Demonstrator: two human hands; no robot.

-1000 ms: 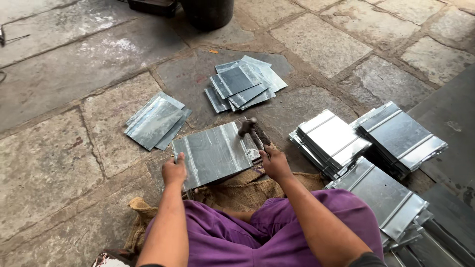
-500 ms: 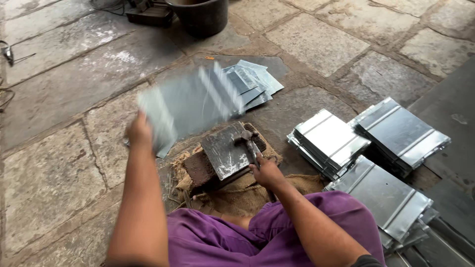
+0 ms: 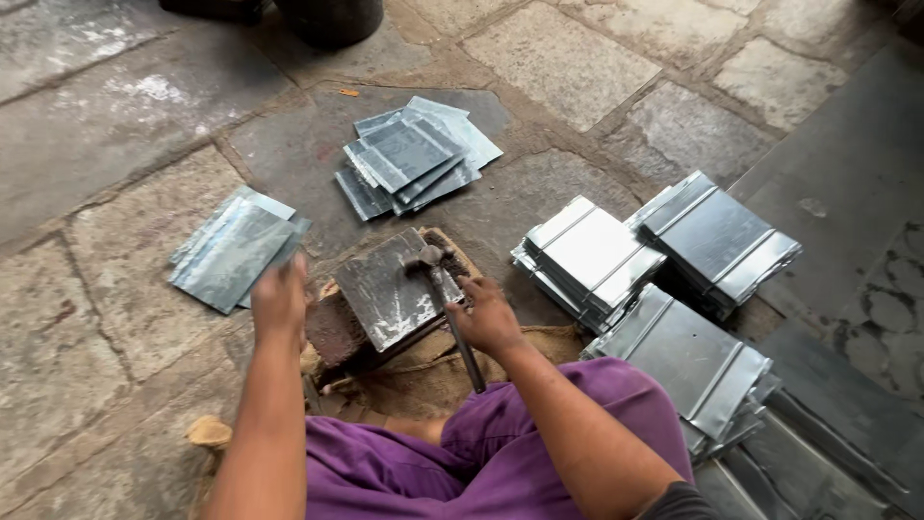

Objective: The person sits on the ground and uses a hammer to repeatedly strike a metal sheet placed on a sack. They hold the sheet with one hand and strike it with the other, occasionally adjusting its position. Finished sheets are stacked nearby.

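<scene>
On the left, a small pile of flat grey metal sheets (image 3: 234, 248) lies on the stone floor (image 3: 87, 318). The left hand (image 3: 280, 300) hangs just beside that pile's near edge; it is blurred, so whether its fingers are open or curled cannot be told, though nothing seems to be in it. Next comes a dark iron block (image 3: 397, 287) with a flat, scuffed grey top, resting on brown sacking (image 3: 423, 380) in front of purple-clothed knees. The hammer (image 3: 445, 306) lies across the block, its dull metal head at the block's far edge and its dark handle running back towards the body. The right hand (image 3: 486, 318) has its fingers wrapped around that handle. Beyond the block, a fanned stack of dull grey sheets (image 3: 414, 154) sits on a darker slab. To the right stand three stacks of brighter folded panels (image 3: 589, 258) with raised edges, close together. The floor is rough, uneven stone paving with dusty joints.
</scene>
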